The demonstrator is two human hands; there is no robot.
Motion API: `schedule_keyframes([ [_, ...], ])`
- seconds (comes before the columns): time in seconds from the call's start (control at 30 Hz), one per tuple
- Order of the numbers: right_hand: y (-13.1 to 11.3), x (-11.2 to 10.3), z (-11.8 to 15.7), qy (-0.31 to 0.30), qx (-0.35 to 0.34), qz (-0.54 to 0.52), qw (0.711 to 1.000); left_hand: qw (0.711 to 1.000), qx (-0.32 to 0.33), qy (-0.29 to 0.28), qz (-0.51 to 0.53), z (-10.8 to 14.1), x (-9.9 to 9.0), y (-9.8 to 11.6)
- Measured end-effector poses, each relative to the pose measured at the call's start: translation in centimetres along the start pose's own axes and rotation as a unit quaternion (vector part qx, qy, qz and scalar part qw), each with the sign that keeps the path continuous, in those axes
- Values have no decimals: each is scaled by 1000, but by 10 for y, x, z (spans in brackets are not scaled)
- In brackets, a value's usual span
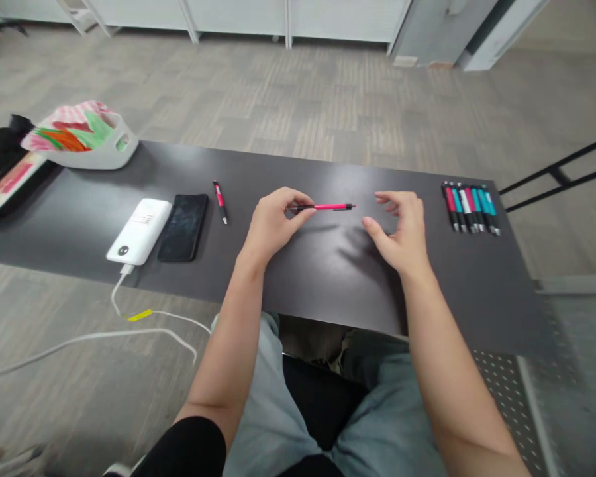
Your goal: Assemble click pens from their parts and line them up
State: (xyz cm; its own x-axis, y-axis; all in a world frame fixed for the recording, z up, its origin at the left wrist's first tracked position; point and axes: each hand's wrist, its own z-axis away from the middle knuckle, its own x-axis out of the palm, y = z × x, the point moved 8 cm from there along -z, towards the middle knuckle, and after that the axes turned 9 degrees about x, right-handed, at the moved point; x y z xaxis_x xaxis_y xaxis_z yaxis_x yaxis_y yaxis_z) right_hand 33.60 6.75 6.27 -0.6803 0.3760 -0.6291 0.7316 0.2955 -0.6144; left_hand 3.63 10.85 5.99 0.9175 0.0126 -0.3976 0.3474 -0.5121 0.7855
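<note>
Between thumb and fingers, my left hand [277,217] pinches a red and black pen [330,207] by its left end. The pen lies level above the dark table [302,278], its other end pointing right. My right hand [400,225] is open, thumb and fingers apart, a little right of the pen's free end and not touching it. A second red and black pen [220,201] rests on the table left of my left hand. Near the table's right end, several pens [471,207] in red, teal and white lie side by side in a row.
Left on the table are a black phone [183,227] and a white power bank [140,232] with a white cable [116,291] hanging over the front edge. Further left stand a white basket [124,149] with colourful packaging and a dark tray [10,189]. A black metal bar [559,173] juts in at right.
</note>
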Motion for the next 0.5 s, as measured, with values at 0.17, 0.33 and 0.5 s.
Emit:
schedule_keyframes([
  [0.17, -14, 24, 8, -156, -12, 17, 988, 995, 27, 9, 96, -2, 41, 25],
  [0.33, -18, 39, 9, -229, 68, -148, 960, 980, 6, 29, 195, -3, 60, 25],
  [0.5, -24, 43, 15, -264, 180, -302, 898, 949, -11, 52, 310, -3, 68, 19],
])
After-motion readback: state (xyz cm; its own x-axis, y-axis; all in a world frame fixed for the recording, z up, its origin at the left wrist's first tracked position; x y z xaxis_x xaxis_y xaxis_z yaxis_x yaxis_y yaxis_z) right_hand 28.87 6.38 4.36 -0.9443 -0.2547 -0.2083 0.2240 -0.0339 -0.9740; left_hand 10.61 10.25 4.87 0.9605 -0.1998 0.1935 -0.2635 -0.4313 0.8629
